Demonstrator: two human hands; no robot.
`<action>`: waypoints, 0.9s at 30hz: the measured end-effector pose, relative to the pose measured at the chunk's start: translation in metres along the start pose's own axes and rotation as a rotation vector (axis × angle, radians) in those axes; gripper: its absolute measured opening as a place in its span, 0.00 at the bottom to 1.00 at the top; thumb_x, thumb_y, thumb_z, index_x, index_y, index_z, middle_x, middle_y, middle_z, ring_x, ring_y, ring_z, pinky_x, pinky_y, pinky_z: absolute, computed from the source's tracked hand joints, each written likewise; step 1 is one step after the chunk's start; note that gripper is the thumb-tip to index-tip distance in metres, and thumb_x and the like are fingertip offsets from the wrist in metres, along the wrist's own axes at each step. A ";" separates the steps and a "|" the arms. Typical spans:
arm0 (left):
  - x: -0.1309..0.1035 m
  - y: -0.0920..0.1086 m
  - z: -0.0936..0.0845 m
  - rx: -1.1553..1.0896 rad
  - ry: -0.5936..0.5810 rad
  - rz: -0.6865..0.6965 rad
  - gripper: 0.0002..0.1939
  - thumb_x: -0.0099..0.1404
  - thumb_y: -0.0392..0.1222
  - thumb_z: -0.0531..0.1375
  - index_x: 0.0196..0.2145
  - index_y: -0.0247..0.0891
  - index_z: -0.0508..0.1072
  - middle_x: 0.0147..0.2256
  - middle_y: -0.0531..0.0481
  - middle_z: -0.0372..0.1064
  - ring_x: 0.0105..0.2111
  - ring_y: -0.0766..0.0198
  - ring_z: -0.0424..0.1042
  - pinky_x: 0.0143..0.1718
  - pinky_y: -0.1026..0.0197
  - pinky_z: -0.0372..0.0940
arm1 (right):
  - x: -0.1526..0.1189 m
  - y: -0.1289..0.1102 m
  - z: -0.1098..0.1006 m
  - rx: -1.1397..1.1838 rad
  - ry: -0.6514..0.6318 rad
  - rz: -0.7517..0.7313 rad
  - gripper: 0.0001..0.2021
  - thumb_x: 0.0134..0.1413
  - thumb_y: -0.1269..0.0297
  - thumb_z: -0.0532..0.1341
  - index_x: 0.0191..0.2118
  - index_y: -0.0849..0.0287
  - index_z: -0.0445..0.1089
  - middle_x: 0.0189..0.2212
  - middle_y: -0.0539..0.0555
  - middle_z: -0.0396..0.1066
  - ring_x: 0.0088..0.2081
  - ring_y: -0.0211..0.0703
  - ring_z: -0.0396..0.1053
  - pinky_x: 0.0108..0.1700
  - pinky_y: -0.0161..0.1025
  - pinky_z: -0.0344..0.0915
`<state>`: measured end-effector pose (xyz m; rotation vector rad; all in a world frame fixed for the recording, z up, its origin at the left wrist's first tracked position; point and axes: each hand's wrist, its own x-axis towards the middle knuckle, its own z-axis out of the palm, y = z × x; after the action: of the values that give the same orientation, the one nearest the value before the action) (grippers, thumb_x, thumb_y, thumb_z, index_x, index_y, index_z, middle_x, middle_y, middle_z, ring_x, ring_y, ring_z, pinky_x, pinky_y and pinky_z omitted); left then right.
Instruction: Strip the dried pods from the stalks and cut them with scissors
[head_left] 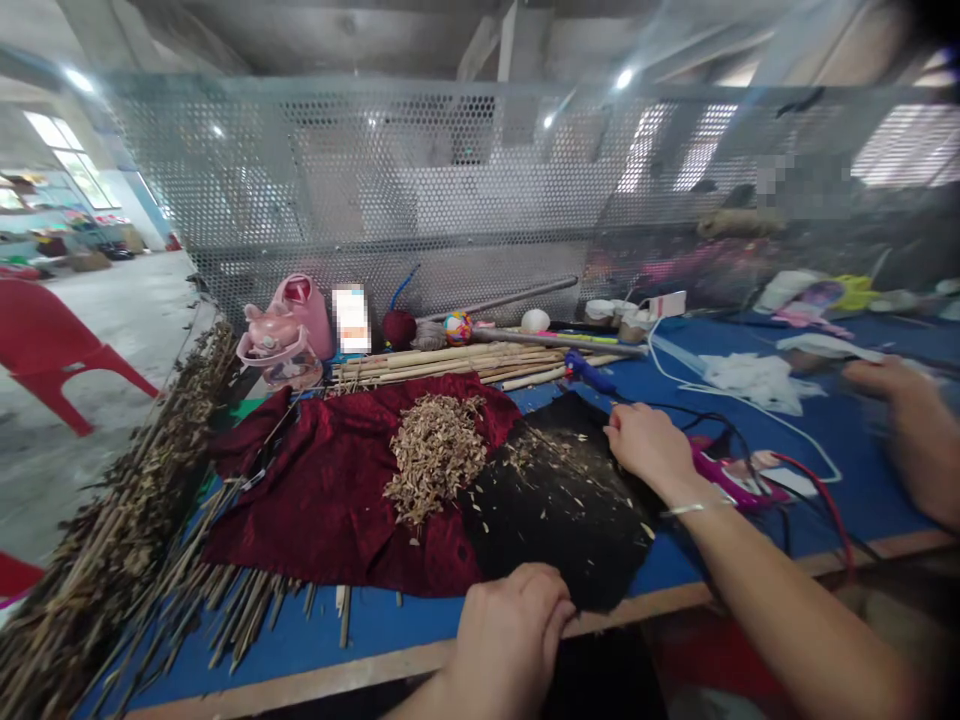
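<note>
Blue table (pixel 795 400): maroon cloth (pixel 322 500) lengthwise left-right; hands (pixel 517 620) (pixel 649 445) pinching black cloth (pixel 544 530).

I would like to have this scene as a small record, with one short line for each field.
left hand: fingers curled at the near edge of the black cloth; grip unclear
left hand location
right hand: at the far right edge of the black cloth; grip unclear
pile: dried plant pieces, mostly on the dark red cloth
loose bits: scattered on the black cloth
left side: bundle of dried stalks
behind the cloths: pale sticks
surface: blue table
</note>
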<state>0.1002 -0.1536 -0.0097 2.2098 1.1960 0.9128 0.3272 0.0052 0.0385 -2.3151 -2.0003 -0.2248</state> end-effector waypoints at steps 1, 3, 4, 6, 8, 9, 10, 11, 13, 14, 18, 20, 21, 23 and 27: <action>0.002 0.001 -0.001 0.000 -0.003 -0.001 0.05 0.61 0.34 0.55 0.33 0.39 0.70 0.37 0.52 0.73 0.34 0.65 0.73 0.36 0.66 0.68 | -0.009 -0.003 -0.006 0.038 0.039 -0.058 0.07 0.52 0.64 0.53 0.29 0.59 0.66 0.35 0.61 0.69 0.40 0.55 0.68 0.37 0.44 0.62; 0.006 0.004 -0.005 -0.007 -0.017 -0.004 0.06 0.62 0.34 0.54 0.34 0.40 0.69 0.37 0.52 0.73 0.35 0.65 0.73 0.38 0.65 0.68 | -0.032 -0.013 -0.022 0.199 0.088 -0.233 0.06 0.51 0.64 0.54 0.26 0.58 0.63 0.34 0.58 0.70 0.39 0.52 0.68 0.41 0.44 0.62; 0.008 0.006 -0.007 -0.012 -0.023 -0.010 0.06 0.62 0.35 0.53 0.35 0.40 0.69 0.37 0.52 0.73 0.35 0.65 0.73 0.38 0.65 0.68 | -0.047 -0.018 -0.029 0.318 0.063 -0.331 0.06 0.51 0.64 0.54 0.26 0.57 0.62 0.37 0.58 0.70 0.41 0.50 0.68 0.42 0.44 0.62; 0.014 0.008 -0.011 -0.023 -0.032 -0.032 0.07 0.63 0.36 0.52 0.36 0.40 0.69 0.36 0.52 0.73 0.34 0.65 0.72 0.38 0.64 0.67 | -0.076 -0.028 -0.042 0.532 -0.079 -0.450 0.07 0.53 0.64 0.53 0.25 0.56 0.61 0.46 0.56 0.69 0.46 0.48 0.67 0.45 0.42 0.62; 0.018 0.009 -0.017 -0.036 -0.027 -0.068 0.08 0.64 0.37 0.51 0.36 0.40 0.69 0.34 0.52 0.72 0.33 0.66 0.71 0.37 0.65 0.66 | -0.102 -0.035 -0.049 0.680 -0.225 -0.501 0.08 0.54 0.64 0.52 0.26 0.55 0.61 0.46 0.54 0.69 0.49 0.47 0.65 0.47 0.41 0.62; 0.021 0.010 -0.019 -0.046 -0.016 -0.093 0.08 0.64 0.37 0.51 0.35 0.40 0.69 0.33 0.52 0.72 0.32 0.66 0.70 0.35 0.65 0.65 | -0.113 -0.037 -0.049 0.741 -0.278 -0.498 0.08 0.56 0.64 0.51 0.27 0.55 0.62 0.46 0.54 0.70 0.50 0.46 0.65 0.47 0.41 0.62; 0.022 0.010 -0.022 -0.060 -0.002 -0.120 0.08 0.64 0.37 0.50 0.35 0.40 0.70 0.32 0.52 0.71 0.31 0.66 0.70 0.34 0.65 0.65 | -0.121 -0.038 -0.047 0.802 -0.318 -0.492 0.08 0.57 0.64 0.51 0.28 0.55 0.63 0.45 0.54 0.70 0.50 0.46 0.65 0.48 0.40 0.62; 0.024 0.011 -0.024 -0.078 0.018 -0.149 0.08 0.64 0.37 0.50 0.35 0.40 0.70 0.31 0.52 0.71 0.31 0.67 0.70 0.33 0.66 0.64 | -0.127 -0.039 -0.043 0.861 -0.349 -0.486 0.07 0.56 0.63 0.52 0.30 0.55 0.64 0.45 0.54 0.70 0.50 0.45 0.65 0.48 0.40 0.63; 0.026 0.012 -0.026 -0.123 0.061 -0.198 0.08 0.64 0.36 0.51 0.34 0.40 0.70 0.31 0.52 0.71 0.31 0.67 0.70 0.34 0.66 0.64 | -0.133 -0.039 -0.030 0.950 -0.382 -0.495 0.08 0.51 0.64 0.57 0.39 0.55 0.65 0.47 0.55 0.69 0.50 0.46 0.65 0.49 0.40 0.63; 0.027 0.013 -0.027 -0.147 0.077 -0.215 0.08 0.64 0.36 0.51 0.35 0.40 0.70 0.32 0.52 0.71 0.32 0.67 0.70 0.34 0.65 0.64 | -0.133 -0.040 -0.023 0.972 -0.376 -0.503 0.16 0.47 0.67 0.59 0.46 0.55 0.63 0.49 0.55 0.67 0.51 0.46 0.64 0.51 0.41 0.62; 0.028 0.015 -0.027 -0.210 0.090 -0.178 0.08 0.63 0.35 0.51 0.35 0.39 0.70 0.39 0.49 0.72 0.39 0.65 0.70 0.43 0.64 0.64 | -0.122 -0.042 0.000 0.949 -0.220 -0.500 0.31 0.39 0.78 0.51 0.54 0.56 0.61 0.51 0.55 0.67 0.52 0.45 0.65 0.55 0.44 0.59; 0.025 0.012 -0.029 -0.201 0.104 -0.135 0.08 0.63 0.35 0.51 0.36 0.39 0.70 0.45 0.47 0.69 0.46 0.64 0.68 0.48 0.63 0.62 | -0.110 -0.037 0.000 0.929 -0.133 -0.473 0.28 0.37 0.80 0.47 0.46 0.56 0.68 0.45 0.53 0.72 0.47 0.44 0.68 0.53 0.43 0.60; 0.023 0.009 -0.030 -0.186 0.115 -0.123 0.09 0.63 0.35 0.51 0.38 0.39 0.70 0.48 0.46 0.68 0.48 0.64 0.67 0.50 0.62 0.61 | -0.103 -0.033 -0.002 0.923 -0.093 -0.450 0.26 0.37 0.79 0.47 0.41 0.56 0.71 0.41 0.53 0.74 0.45 0.44 0.69 0.51 0.43 0.62; 0.017 0.003 -0.035 -0.147 0.117 -0.124 0.11 0.63 0.35 0.51 0.43 0.39 0.68 0.49 0.45 0.67 0.49 0.63 0.66 0.50 0.61 0.62 | -0.087 -0.021 -0.010 0.924 -0.027 -0.374 0.20 0.37 0.77 0.47 0.33 0.56 0.73 0.35 0.52 0.75 0.40 0.44 0.71 0.46 0.41 0.64; 0.004 -0.013 -0.044 -0.070 0.018 -0.146 0.13 0.62 0.35 0.52 0.45 0.40 0.67 0.43 0.47 0.71 0.43 0.64 0.70 0.46 0.62 0.65 | -0.057 0.003 -0.032 1.007 0.120 -0.139 0.13 0.39 0.71 0.50 0.28 0.56 0.71 0.30 0.52 0.75 0.35 0.47 0.71 0.40 0.42 0.65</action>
<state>0.0623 -0.1400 0.0132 2.0338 1.2951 0.9026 0.3202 -0.0553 0.0610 -1.4791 -1.6267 0.5097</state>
